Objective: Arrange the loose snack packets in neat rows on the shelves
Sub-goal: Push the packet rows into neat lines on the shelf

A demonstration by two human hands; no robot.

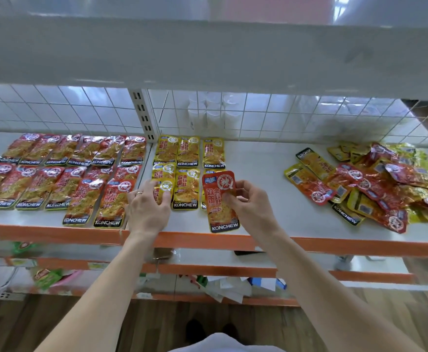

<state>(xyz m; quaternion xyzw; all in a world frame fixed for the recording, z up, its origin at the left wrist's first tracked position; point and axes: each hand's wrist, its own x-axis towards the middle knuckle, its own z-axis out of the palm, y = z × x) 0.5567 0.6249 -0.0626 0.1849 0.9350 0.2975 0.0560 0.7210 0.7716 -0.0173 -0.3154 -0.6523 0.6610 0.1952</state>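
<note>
On the middle shelf (258,174), right hand (251,207) pinches a red KONCHEW packet (215,194); left hand (148,207) grips a yellow packet (166,185). Risk: red laid among yellow rows (187,153) mixes varieties.

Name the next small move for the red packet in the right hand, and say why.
Probably carry the red foil snack packet, pinched by the right hand, left to the red rows: it sits over yellow packets, where colours clash.

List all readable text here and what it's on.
"KONCHEW": red packet, bottom band, pinched by the right hand.
"KONCHEW": red rows, yellow rows, one pile packet.
"辣": held red packet's round seal.
Unreadable: yellow packet gripped by the left hand.
Other print: too blurred.
</note>
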